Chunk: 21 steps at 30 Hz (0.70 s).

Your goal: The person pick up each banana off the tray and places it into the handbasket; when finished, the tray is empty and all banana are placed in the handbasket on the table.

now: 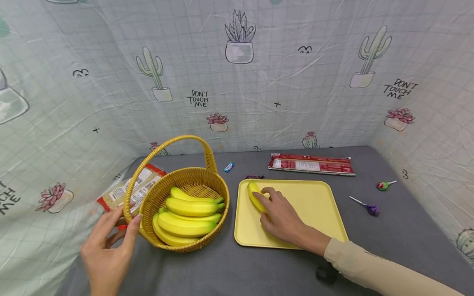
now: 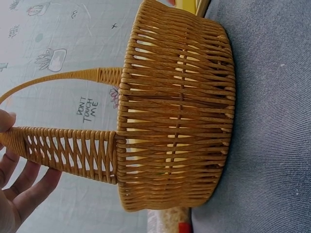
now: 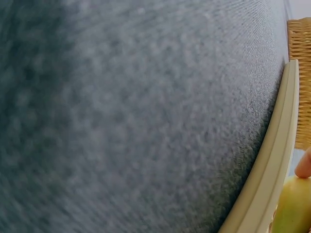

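Note:
My left hand (image 1: 111, 246) grips the handle of a yellow wicker basket (image 1: 148, 224) near its lower left end. In the left wrist view the thumb lies on one side of the handle (image 2: 73, 150) and the fingers on the other. Several yellow bananas (image 1: 192, 206) with greenish tips lie together inside the basket. To its right, my right hand (image 1: 281, 216) holds a single banana (image 1: 253, 193) at the left side of a yellow tray (image 1: 314, 205). A fingertip (image 3: 304, 167) presses against that banana in the right wrist view.
Behind the basket's left side lies a clear and red food packet (image 1: 122, 187). A long red packet (image 1: 311, 164) lies behind the tray, and a small blue wrapped candy (image 1: 229, 167) near the basket. Two lollipops, one purple (image 1: 372, 209) and one red-green (image 1: 383, 186), lie at the right.

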### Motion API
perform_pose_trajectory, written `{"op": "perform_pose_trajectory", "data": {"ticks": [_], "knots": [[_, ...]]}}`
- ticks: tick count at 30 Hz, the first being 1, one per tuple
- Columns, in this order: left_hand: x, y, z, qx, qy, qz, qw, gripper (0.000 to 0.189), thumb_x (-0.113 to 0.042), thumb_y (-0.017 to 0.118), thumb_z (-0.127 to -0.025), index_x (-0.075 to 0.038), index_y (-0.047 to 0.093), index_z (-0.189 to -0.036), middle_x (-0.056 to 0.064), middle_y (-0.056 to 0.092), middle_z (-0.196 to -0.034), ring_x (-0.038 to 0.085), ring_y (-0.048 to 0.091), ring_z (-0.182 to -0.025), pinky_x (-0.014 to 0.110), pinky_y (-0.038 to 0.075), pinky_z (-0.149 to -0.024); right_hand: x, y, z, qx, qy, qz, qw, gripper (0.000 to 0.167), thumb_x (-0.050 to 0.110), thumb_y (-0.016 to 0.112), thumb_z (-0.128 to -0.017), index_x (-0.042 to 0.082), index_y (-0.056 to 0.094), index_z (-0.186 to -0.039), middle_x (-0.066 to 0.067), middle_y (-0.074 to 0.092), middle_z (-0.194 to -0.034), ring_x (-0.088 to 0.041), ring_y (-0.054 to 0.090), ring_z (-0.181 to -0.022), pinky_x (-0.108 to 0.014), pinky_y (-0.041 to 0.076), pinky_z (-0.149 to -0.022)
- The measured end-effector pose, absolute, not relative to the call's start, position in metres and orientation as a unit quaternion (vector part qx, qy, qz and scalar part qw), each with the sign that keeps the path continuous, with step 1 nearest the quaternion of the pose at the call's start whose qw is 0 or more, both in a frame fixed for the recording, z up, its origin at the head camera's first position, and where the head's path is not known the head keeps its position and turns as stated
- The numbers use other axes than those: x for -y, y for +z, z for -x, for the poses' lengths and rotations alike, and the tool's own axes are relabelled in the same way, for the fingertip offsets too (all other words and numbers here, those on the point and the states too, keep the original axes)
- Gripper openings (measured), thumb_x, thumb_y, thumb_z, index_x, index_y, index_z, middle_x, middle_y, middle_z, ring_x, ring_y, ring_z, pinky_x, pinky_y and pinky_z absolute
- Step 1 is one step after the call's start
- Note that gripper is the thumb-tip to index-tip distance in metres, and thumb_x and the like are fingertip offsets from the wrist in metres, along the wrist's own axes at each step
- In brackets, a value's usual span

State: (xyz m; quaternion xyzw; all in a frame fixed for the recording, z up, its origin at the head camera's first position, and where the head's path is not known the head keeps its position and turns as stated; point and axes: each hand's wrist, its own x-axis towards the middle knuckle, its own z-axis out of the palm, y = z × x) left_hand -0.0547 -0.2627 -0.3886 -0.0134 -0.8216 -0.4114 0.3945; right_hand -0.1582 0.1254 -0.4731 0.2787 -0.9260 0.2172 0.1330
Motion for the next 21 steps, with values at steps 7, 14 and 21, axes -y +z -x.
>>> {"op": "perform_pose_trajectory", "data": {"ticks": [7, 14, 21], "knots": [[0.262, -0.389, 0.055, 0.820, -0.412, 0.015, 0.397, 0.050, 0.008, 0.084, -0.088, -0.010, 0.075, -0.133, 0.012, 0.072, -0.112, 0.006, 0.068, -0.094, 0.009, 0.056, -0.074, -0.124, -0.471, 0.160, 0.925, 0.215, -0.283, 0.132, 0.058, 0.010, 0.075, -0.091, 0.010, 0.061, -0.147, -0.019, 0.055, -0.137, -0.031, 0.057, -0.106, -0.043, 0.053, -0.086], [0.264, -0.388, 0.056, 0.824, -0.405, 0.013, 0.397, 0.048, 0.006, 0.083, -0.089, -0.010, 0.075, -0.134, 0.015, 0.072, -0.112, 0.005, 0.068, -0.094, 0.009, 0.056, -0.075, -0.126, -0.463, 0.162, 0.922, 0.211, -0.288, 0.147, 0.059, 0.008, 0.075, -0.089, 0.010, 0.062, -0.147, -0.019, 0.056, -0.137, -0.026, 0.054, -0.097, -0.038, 0.050, -0.078], [0.264, -0.388, 0.055, 0.824, -0.406, 0.013, 0.395, 0.049, 0.006, 0.083, -0.089, -0.011, 0.075, -0.134, 0.010, 0.073, -0.112, 0.005, 0.068, -0.093, 0.010, 0.056, -0.075, -0.129, -0.456, 0.163, 0.918, 0.210, -0.293, 0.162, 0.059, 0.009, 0.075, -0.088, 0.010, 0.062, -0.146, -0.018, 0.056, -0.137, -0.025, 0.055, -0.097, -0.037, 0.051, -0.076]]}}
